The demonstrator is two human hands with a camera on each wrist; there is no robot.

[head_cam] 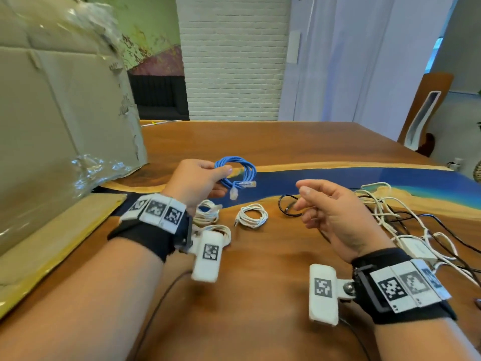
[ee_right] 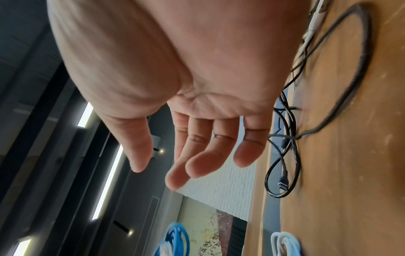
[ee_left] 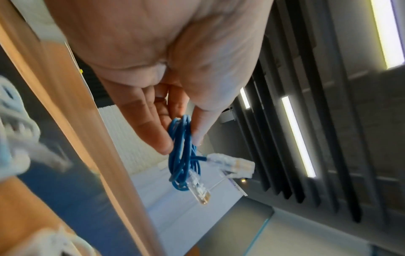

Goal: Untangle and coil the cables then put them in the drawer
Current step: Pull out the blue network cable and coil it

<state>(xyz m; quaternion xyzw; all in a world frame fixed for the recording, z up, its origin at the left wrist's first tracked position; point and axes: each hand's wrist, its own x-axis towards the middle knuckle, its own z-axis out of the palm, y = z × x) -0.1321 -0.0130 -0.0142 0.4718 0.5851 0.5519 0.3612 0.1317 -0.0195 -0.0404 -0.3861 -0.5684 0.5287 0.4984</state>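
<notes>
My left hand [head_cam: 200, 178] holds a coiled blue network cable [head_cam: 238, 169] above the table, pinched between thumb and fingers; its two clear plugs [head_cam: 240, 187] hang down. The left wrist view shows the same blue coil [ee_left: 183, 155] pinched at the fingertips. My right hand [head_cam: 322, 201] hovers with fingers loosely curved and nothing in it, as the right wrist view confirms [ee_right: 197, 155]. Three white coiled cables lie on the table: one [head_cam: 252, 216] in the middle, one [head_cam: 207, 212] and another [head_cam: 221, 231] partly hidden under my left wrist. No drawer is in view.
A tangle of black and white cables [head_cam: 406, 220] with a white adapter [head_cam: 416, 247] lies at the right. A loose black cable [head_cam: 289, 205] sits by my right fingers. A large cardboard box [head_cam: 59, 121] stands at the left on the wooden table [head_cam: 260, 256].
</notes>
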